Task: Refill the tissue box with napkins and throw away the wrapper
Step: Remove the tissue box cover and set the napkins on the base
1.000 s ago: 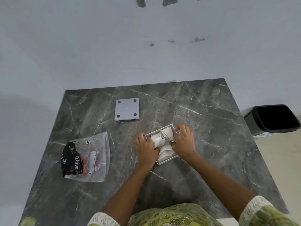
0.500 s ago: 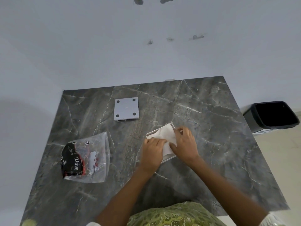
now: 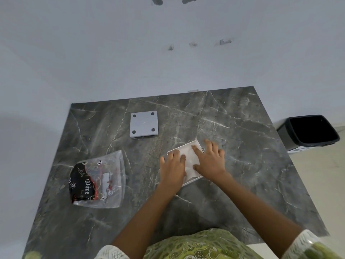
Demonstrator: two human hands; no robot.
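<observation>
A white square tissue box (image 3: 188, 146) lies open on the dark marble table, filled with white napkins (image 3: 189, 158). My left hand (image 3: 172, 168) lies flat with straight fingers pressing on the napkins' left side. My right hand (image 3: 210, 159) is spread flat over the right side and the box's right rim. The box's grey lid (image 3: 144, 123), four black feet up, lies apart at the back. The clear plastic wrapper (image 3: 99, 179) with black "Dove" print lies to the left.
The dark marble table (image 3: 242, 165) stands against a pale wall. A black waste bin (image 3: 309, 130) sits on the floor past the table's right edge. My green patterned clothing fills the bottom of the view.
The bunched napkins have been pushed down and flattened in the box. Both hands went from gripping them to lying flat, fingers spread.
</observation>
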